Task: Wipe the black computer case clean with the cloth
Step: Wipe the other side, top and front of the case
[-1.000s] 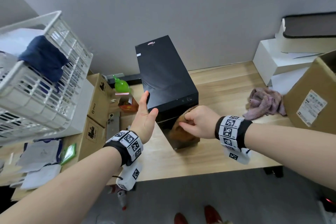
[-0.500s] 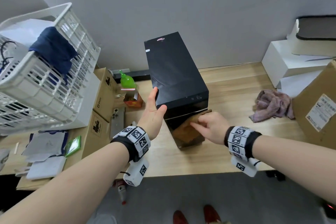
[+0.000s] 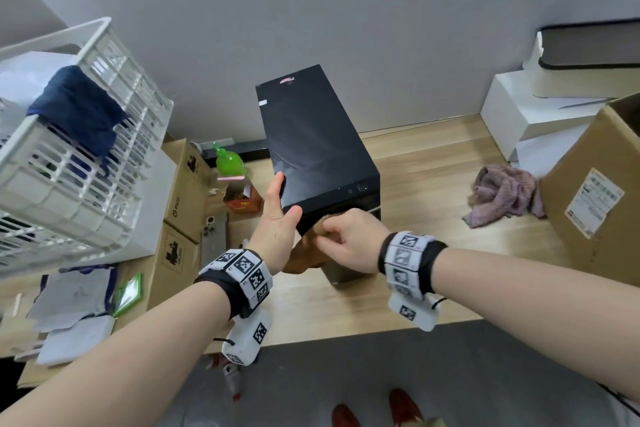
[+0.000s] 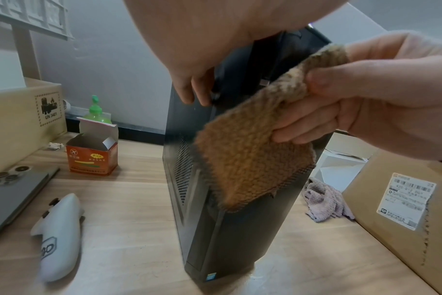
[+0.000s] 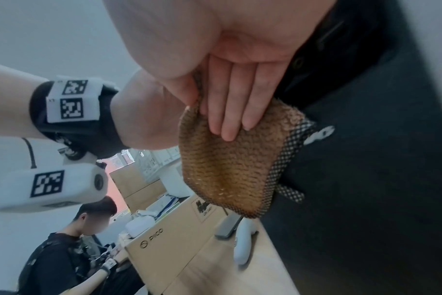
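Note:
The black computer case (image 3: 311, 146) stands upright in the middle of the wooden desk (image 3: 433, 177). My left hand (image 3: 277, 218) lies flat against its upper left edge, fingers straight, thumb over the front top corner. My right hand (image 3: 349, 239) grips a brown fuzzy cloth (image 3: 304, 256) and holds it to the case's front panel near the left edge. In the left wrist view the cloth (image 4: 247, 151) hangs over the front face of the case (image 4: 230, 229), pinched by the right hand (image 4: 353, 99). The right wrist view shows the fingers (image 5: 230, 107) on the cloth (image 5: 227, 169).
A white basket (image 3: 69, 163) with a navy cloth (image 3: 79, 107) juts in at the left. Cardboard boxes (image 3: 183, 191), a green-topped bottle (image 3: 230, 161), an orange carton (image 3: 242, 199) and a phone (image 3: 214, 239) lie left of the case. A pink rag (image 3: 502, 194) and a carton (image 3: 595, 191) sit right.
My right hand has carried the cloth leftward and a little upward across the front panel, toward my left hand. The left hand stays on the case's left edge.

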A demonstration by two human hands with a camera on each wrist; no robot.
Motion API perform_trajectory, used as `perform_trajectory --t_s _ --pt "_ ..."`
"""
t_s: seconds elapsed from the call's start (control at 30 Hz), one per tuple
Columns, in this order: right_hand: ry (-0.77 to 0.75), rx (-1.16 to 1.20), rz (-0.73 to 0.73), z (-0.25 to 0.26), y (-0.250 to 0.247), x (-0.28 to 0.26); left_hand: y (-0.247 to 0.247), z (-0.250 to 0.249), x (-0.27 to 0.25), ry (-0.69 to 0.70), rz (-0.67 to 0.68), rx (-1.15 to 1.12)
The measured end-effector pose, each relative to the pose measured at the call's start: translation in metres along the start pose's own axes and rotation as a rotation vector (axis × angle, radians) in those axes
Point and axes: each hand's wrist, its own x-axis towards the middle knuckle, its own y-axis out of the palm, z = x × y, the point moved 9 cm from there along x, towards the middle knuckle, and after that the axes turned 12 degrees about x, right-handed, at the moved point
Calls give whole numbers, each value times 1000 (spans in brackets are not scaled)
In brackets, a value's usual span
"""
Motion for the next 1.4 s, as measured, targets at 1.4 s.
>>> perform_trajectory --t_s 1.4 --pt "240 -617 131 27 -91 25 -9 -4 1 115 115 273"
